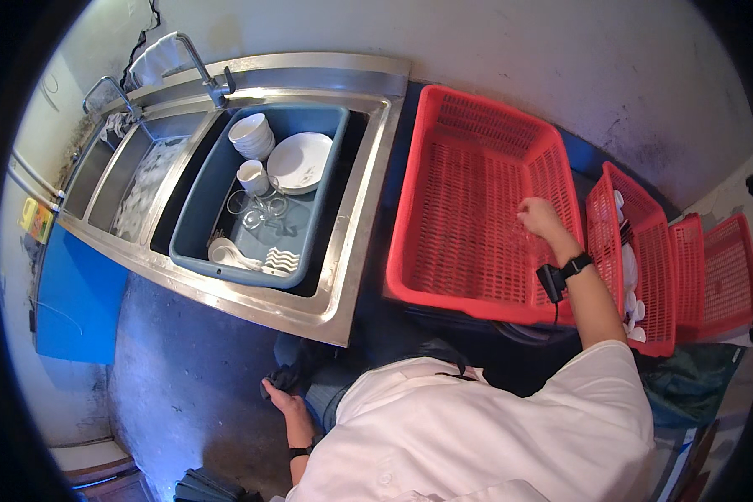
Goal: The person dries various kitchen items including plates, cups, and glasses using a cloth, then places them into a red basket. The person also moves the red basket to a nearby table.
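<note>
My right hand [541, 218] is bent inward over the right part of a large red plastic basket [477, 307]; whether its fingers hold anything is unclear. Low beside my body, my left hand [281, 396] grips a dark cloth [282, 379]. Left of the basket, a blue-grey plastic tub [185, 257] sits in the steel sink. Inside the tub are stacked white bowls [251, 137], white plates [300, 162], a white cup [252, 177], clear glassware [263, 210] and white spoons [229, 254].
Farther left, a sink basin [144, 188] holds sudsy water below a faucet [210, 81] draped with a white cloth [157, 59]. Right of the large basket, another red basket [656, 251] contains white dishes [629, 267]. More red baskets [725, 276] stand at far right.
</note>
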`<state>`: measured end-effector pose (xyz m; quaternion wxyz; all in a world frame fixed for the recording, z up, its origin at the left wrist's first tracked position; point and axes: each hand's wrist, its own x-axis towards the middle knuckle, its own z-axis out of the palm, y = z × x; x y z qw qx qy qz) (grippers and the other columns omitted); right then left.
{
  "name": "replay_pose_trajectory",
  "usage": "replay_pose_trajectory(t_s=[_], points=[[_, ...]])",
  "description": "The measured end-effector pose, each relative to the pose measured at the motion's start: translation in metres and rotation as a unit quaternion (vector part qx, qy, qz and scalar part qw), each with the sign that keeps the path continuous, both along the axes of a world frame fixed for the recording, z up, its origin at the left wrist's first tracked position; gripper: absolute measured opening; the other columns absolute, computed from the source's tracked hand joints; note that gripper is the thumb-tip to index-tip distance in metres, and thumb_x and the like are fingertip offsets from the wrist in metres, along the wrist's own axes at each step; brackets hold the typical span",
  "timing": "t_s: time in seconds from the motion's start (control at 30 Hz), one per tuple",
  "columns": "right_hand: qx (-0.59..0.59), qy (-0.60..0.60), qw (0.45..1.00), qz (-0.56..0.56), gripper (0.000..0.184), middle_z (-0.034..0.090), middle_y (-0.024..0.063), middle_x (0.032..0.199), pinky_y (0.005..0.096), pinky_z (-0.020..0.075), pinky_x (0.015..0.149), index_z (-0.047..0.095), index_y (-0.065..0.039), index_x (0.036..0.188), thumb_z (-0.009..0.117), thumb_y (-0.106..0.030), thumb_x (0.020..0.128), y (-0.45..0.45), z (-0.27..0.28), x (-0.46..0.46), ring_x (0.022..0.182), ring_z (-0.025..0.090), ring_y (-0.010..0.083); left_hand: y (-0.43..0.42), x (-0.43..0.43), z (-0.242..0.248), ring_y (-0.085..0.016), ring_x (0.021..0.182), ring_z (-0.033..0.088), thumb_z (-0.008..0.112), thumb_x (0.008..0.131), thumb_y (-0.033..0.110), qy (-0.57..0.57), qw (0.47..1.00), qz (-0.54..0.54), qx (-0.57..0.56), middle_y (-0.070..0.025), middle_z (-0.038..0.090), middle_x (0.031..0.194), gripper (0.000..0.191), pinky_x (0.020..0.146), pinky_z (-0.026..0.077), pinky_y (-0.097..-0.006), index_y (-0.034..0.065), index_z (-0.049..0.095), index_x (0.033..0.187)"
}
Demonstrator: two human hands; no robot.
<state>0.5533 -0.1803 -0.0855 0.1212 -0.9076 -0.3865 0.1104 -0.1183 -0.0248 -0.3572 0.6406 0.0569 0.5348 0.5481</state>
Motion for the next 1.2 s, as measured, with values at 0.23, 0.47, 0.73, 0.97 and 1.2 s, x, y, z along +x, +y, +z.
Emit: replay_pose_trajectory(t_s=[0.23,0.47,0.73,0.97,1.2], points=[[-0.282,-0.191,0.919,0.197,0.021,0.060,0.0193,0.110,0.0480,0.0505,0.081,0.068,-0.004,0.095,0.055,-0.011,0.080,0.016,-0.055,-0.004,0.090,0.064,0.0364,0.001,0.020,0.042,-0.027,0.091,0.064,0.048,0.095,0.041,-0.012,0.991,-0.029,0.128,-0.0104,0.064,0.101,0.038,0.079,0.055,-0.0418,0.0062,0.058,0.105],[-0.346,-0.163,0.893,0.238,0.026,0.065,0.0213,0.103,0.0452,0.0533,0.077,0.068,-0.001,0.097,0.049,-0.011,0.082,0.026,-0.054,-0.012,0.092,0.066,0.0345,-0.014,0.037,0.076,-0.024,0.083,0.066,0.052,0.093,0.042,-0.007,0.997,-0.002,0.077,-0.0094,0.066,0.095,0.038,0.074,0.056,-0.0346,0.0055,0.060,0.101],[-0.365,-0.119,0.895,0.226,0.025,0.064,0.0224,0.105,0.0442,0.0512,0.084,0.069,-0.001,0.097,0.053,-0.011,0.080,0.022,-0.075,-0.006,0.099,0.063,0.0357,-0.025,0.043,0.078,-0.021,0.080,0.066,0.053,0.093,0.041,-0.004,0.998,0.003,0.061,-0.0074,0.066,0.091,0.035,0.073,0.055,-0.0323,0.0066,0.060,0.100],[-0.323,-0.159,0.906,0.224,0.027,0.066,0.0217,0.095,0.0429,0.0527,0.078,0.069,-0.001,0.090,0.063,-0.021,0.072,0.046,-0.009,-0.053,0.090,0.065,0.0361,-0.024,0.042,0.089,-0.023,0.084,0.065,0.053,0.093,0.041,-0.016,0.996,-0.006,0.089,-0.0087,0.066,0.093,0.036,0.077,0.054,-0.0352,0.0066,0.061,0.099],[-0.100,-0.303,0.928,0.194,0.014,0.066,0.0191,0.087,0.0438,0.0519,0.069,0.063,-0.004,0.089,0.054,-0.014,0.086,0.080,0.101,-0.151,0.080,0.065,0.0348,-0.019,0.046,0.108,-0.023,0.087,0.065,0.053,0.093,0.040,-0.031,0.995,0.014,0.091,-0.0088,0.066,0.096,0.036,0.081,0.053,-0.0349,0.0065,0.061,0.101]])
